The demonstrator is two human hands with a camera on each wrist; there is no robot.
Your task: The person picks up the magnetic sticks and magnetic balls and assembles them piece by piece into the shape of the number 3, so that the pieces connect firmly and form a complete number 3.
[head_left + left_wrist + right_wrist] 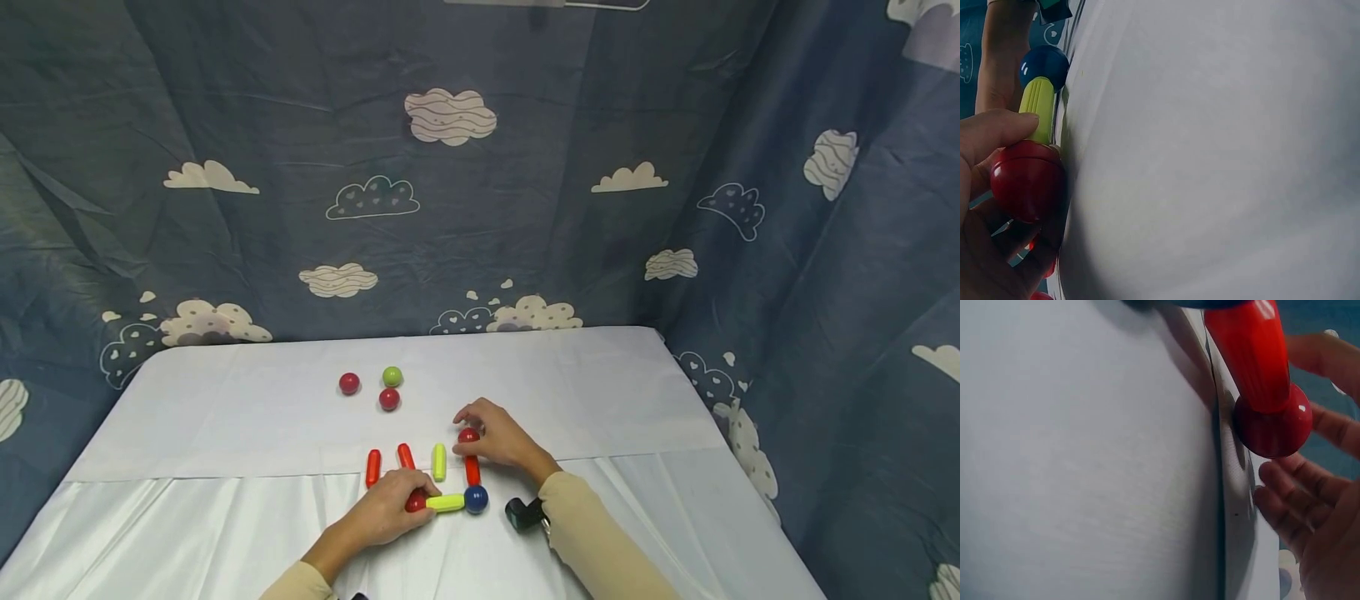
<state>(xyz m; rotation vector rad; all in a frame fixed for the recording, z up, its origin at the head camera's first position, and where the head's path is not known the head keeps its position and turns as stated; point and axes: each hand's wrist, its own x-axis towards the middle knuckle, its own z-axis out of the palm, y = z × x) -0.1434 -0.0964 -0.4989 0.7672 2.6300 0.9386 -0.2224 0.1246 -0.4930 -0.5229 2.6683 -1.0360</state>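
In the head view my left hand (392,506) curls round a red ball (416,501); its thumb (1019,127) lies against the yellow-green rod (446,503) joined to that ball. The rod's other end meets a blue ball (476,499). From there a red rod (472,471) runs away from me to a second red ball (468,435). My right hand (498,437) is around this far ball, its fingers loosely bent and spread, fingertips beside the ball in the right wrist view. Another red rod (406,456) extends behind my left hand, its near end hidden.
Beyond the left hand lie a loose red rod (373,468) and a yellow-green rod (439,462). Farther back are a green ball (392,377) and two red balls (348,383). A white cloth covers the table (225,408); a dark cloud-print curtain (510,208) hangs behind.
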